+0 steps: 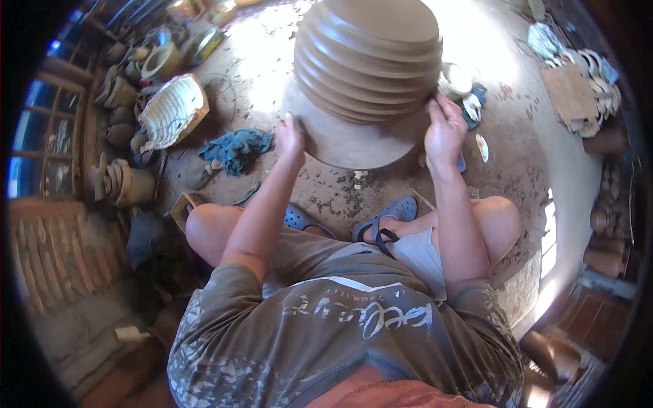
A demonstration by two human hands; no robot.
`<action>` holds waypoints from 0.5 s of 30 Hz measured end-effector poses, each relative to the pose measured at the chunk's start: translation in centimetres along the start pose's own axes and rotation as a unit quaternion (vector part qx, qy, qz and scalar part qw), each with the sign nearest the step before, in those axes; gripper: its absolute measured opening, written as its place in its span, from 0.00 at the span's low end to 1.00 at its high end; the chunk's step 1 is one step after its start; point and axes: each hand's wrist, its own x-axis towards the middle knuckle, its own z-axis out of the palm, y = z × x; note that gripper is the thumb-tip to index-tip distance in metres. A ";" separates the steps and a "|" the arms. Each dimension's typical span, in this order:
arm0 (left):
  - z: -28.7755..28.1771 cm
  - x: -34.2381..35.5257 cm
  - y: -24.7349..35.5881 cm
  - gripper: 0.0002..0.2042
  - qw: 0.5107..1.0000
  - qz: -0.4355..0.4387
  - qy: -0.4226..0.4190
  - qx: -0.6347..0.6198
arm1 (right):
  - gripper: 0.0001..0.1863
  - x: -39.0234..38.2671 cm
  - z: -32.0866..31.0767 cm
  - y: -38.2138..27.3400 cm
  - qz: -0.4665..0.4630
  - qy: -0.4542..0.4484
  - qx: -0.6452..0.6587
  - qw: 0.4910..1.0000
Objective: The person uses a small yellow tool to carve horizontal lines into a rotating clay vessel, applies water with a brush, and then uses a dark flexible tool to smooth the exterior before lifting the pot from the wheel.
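Note:
A large brown clay pot [367,64] with wavy horizontal ridges stands on a flat round board [360,146] in front of me. My left hand [290,138] is closed on the board's left edge, thumb up. On the opposite side, my right hand [444,130] grips the board's edge close to the pot's wall, its fingertips partly hidden. Both arms reach forward over my bent knees. I cannot tell what, if anything, supports the board from below.
A blue-green cloth [235,151] lies on the dirt floor at left, near a pale ribbed basin [171,112]. Several pots [129,183] line the left wall. A white bowl [456,80] sits beyond my right hand. Clay crumbs [350,200] litter the floor around my blue clogs [398,211].

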 end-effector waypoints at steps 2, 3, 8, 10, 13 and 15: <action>1.2 -2.3 -2.9 0.33 0.989 -0.050 -0.017 -0.138 | 0.16 -0.3 0.3 -0.3 0.017 -0.007 0.025 1.000; 3.1 -4.9 -4.4 0.32 0.993 -0.083 0.017 -0.083 | 0.16 -0.2 0.2 0.0 0.021 -0.005 0.027 0.999; 3.6 -16.0 -4.5 0.38 0.953 -0.211 -0.205 -0.077 | 0.15 -0.9 0.3 -1.4 0.038 0.009 0.034 0.999; 3.4 -15.8 -4.0 0.42 0.939 -0.260 -0.195 -0.109 | 0.16 -1.0 0.1 -1.9 0.026 0.003 0.014 1.000; 2.1 -9.7 -3.1 0.39 0.978 -0.143 -0.056 -0.143 | 0.19 -1.0 -0.1 -0.5 0.011 -0.008 -0.009 1.000; 0.8 -6.8 -2.2 0.35 0.989 -0.085 -0.050 -0.109 | 0.19 -1.5 -0.1 -0.1 0.004 -0.002 -0.031 1.000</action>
